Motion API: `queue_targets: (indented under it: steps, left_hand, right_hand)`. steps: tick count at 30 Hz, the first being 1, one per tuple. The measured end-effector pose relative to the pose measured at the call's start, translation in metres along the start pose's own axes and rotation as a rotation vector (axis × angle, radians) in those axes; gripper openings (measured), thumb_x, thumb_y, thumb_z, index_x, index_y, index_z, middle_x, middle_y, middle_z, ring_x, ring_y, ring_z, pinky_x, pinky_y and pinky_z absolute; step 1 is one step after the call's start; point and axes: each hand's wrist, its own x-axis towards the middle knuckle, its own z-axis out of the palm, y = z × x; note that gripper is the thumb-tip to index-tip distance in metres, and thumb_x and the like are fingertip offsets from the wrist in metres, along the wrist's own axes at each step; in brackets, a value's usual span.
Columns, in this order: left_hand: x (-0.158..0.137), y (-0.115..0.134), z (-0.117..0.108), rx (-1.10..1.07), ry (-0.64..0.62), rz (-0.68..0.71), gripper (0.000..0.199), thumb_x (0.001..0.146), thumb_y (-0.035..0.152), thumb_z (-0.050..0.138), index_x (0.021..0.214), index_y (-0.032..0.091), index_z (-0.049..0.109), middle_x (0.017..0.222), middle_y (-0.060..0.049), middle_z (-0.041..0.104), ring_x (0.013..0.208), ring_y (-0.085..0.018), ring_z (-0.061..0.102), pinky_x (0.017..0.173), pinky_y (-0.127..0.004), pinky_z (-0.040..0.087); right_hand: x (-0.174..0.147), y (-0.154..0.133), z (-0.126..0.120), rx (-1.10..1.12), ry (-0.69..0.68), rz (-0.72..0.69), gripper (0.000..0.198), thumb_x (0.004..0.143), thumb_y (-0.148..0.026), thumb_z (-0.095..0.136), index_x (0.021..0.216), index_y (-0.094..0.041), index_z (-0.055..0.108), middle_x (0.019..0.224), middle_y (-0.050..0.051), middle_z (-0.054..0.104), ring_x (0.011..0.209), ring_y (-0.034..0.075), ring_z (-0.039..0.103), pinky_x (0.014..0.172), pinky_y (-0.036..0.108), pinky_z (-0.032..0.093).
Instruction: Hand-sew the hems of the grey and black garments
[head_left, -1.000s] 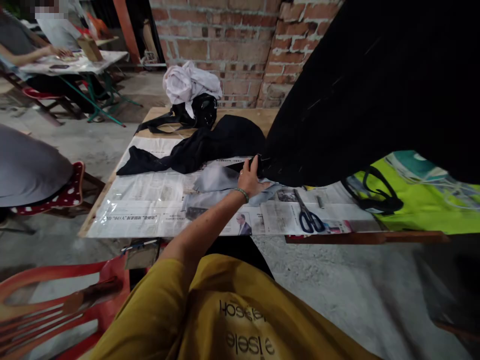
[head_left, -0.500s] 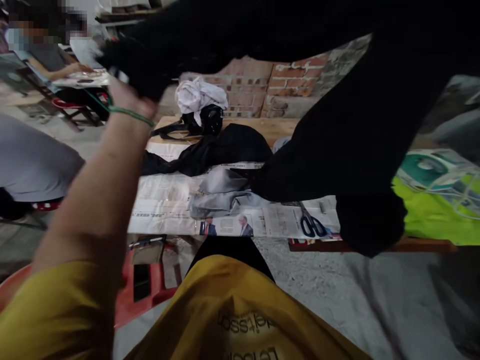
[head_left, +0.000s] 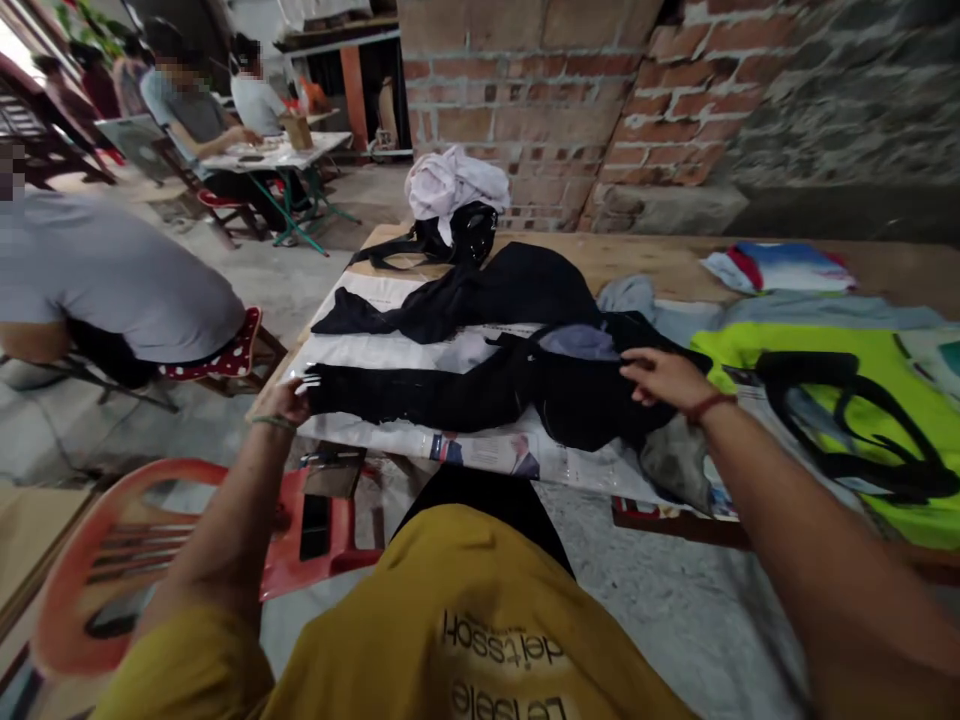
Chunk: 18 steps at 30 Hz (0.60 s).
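Observation:
Black trousers (head_left: 450, 398) lie stretched along the table, one leg reaching left. My left hand (head_left: 289, 402) is closed on the end of that leg, where white stripes show. At the other end my right hand (head_left: 664, 380) has its fingers pinched at the wider upper part of the trousers, with grey-blue cloth (head_left: 577, 342) showing there. Behind them lies a dark navy garment (head_left: 525, 280), crumpled. A grey cloth (head_left: 679, 465) hangs at the table's front edge below my right hand.
Newspaper (head_left: 360, 420) covers the wooden table (head_left: 637, 255). A black bag (head_left: 476, 232) topped by pale cloth (head_left: 454, 183) stands at the back. Bright yellow-green cloth (head_left: 720, 345) with a black strap-like loop (head_left: 795, 430) lies right. A red chair (head_left: 202, 480) and a seated person (head_left: 142, 280) are left.
The black trousers came down from in front of my face and now lie on the table. My left hand lowered with the leg end; my right hand came into view. The scissors are no longer visible.

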Motion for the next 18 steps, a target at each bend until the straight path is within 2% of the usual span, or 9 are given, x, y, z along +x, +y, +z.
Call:
queue_targets:
  steps: [2, 4, 7, 8, 11, 13, 15, 16, 18]
  left_hand:
    - [0.004, -0.027, -0.019, -0.062, 0.143, -0.056, 0.02, 0.099, 0.023, 0.043, 0.083, 0.016, 0.052, 0.066, 0.0, 0.057, 0.052, -0.012, 0.059, 0.052, -0.023, 0.057]
    - [0.004, -0.044, -0.028, -0.158, 0.199, 0.002, 0.019, 0.099, 0.027, 0.043, 0.087, 0.018, 0.053, 0.07, -0.001, 0.059, 0.055, -0.011, 0.061, 0.055, -0.023, 0.058]
    - [0.002, -0.057, -0.033, -0.191, 0.182, 0.097, 0.012, 0.095, 0.028, 0.054, 0.104, 0.021, 0.058, 0.075, 0.001, 0.061, 0.058, -0.009, 0.062, 0.061, -0.02, 0.058]
    - [0.001, -0.06, -0.035, -0.154, 0.176, 0.125, 0.02, 0.093, 0.025, 0.058, 0.112, 0.023, 0.058, 0.076, 0.002, 0.061, 0.057, -0.009, 0.061, 0.06, -0.019, 0.057]
    - [0.001, -0.066, -0.041, 0.02, 0.173, 0.177, 0.061, 0.08, 0.011, 0.068, 0.134, 0.031, 0.049, 0.08, 0.003, 0.062, 0.056, -0.009, 0.06, 0.052, -0.017, 0.053]
    - [0.002, -0.064, -0.046, 0.104, 0.181, 0.188, 0.073, 0.073, 0.003, 0.069, 0.137, 0.033, 0.049, 0.08, 0.003, 0.062, 0.054, -0.01, 0.059, 0.045, -0.016, 0.048]
    - [0.004, -0.054, -0.051, 0.117, 0.195, 0.193, 0.065, 0.07, 0.002, 0.068, 0.129, 0.03, 0.057, 0.077, 0.003, 0.06, 0.049, -0.009, 0.056, 0.04, -0.015, 0.043]
    - [0.004, -0.047, -0.053, 0.106, 0.192, 0.197, 0.058, 0.07, 0.003, 0.067, 0.122, 0.027, 0.061, 0.074, 0.003, 0.058, 0.048, -0.009, 0.054, 0.038, -0.014, 0.041]
    - [0.005, -0.029, -0.054, 0.074, 0.166, 0.203, 0.041, 0.069, 0.004, 0.065, 0.107, 0.02, 0.066, 0.07, 0.002, 0.056, 0.046, -0.008, 0.051, 0.035, -0.013, 0.038]
  right_hand:
    - [0.009, 0.044, 0.02, 0.041, 0.057, -0.021, 0.059, 0.083, -0.033, 0.068, 0.138, -0.016, 0.053, 0.121, 0.018, 0.066, 0.053, 0.012, 0.063, 0.049, 0.029, 0.056]
    - [0.014, 0.076, 0.031, -0.006, 0.146, -0.078, 0.07, 0.078, -0.04, 0.07, 0.141, -0.019, 0.049, 0.132, 0.019, 0.059, 0.067, 0.017, 0.068, 0.061, 0.036, 0.06]
    - [0.016, 0.096, 0.047, -0.163, 0.273, -0.17, 0.083, 0.072, -0.047, 0.074, 0.145, -0.017, 0.047, 0.134, 0.02, 0.056, 0.107, 0.031, 0.066, 0.092, 0.046, 0.055]
    - [0.015, 0.096, 0.052, -0.196, 0.291, -0.195, 0.089, 0.07, -0.048, 0.075, 0.147, -0.016, 0.044, 0.135, 0.02, 0.056, 0.117, 0.033, 0.061, 0.098, 0.048, 0.052]
    - [0.013, 0.084, 0.064, -0.227, 0.225, -0.236, 0.096, 0.067, -0.046, 0.077, 0.151, -0.016, 0.041, 0.134, 0.019, 0.057, 0.121, 0.036, 0.058, 0.099, 0.048, 0.05]
    - [0.015, 0.067, 0.059, -0.26, 0.129, -0.168, 0.078, 0.069, -0.036, 0.076, 0.141, -0.015, 0.056, 0.127, 0.018, 0.063, 0.113, 0.034, 0.063, 0.095, 0.045, 0.051]
    - [0.023, 0.044, 0.037, -0.3, 0.105, -0.047, 0.05, 0.076, -0.025, 0.07, 0.124, -0.015, 0.07, 0.118, 0.016, 0.069, 0.106, 0.029, 0.066, 0.092, 0.039, 0.052]
    - [0.031, 0.03, 0.019, -0.306, 0.147, -0.018, 0.042, 0.08, -0.022, 0.065, 0.121, -0.016, 0.072, 0.115, 0.014, 0.071, 0.103, 0.026, 0.067, 0.09, 0.036, 0.053]
    - [0.05, 0.002, -0.025, -0.364, 0.323, 0.001, 0.041, 0.084, -0.013, 0.06, 0.123, -0.018, 0.071, 0.115, 0.012, 0.072, 0.104, 0.022, 0.066, 0.09, 0.034, 0.052]
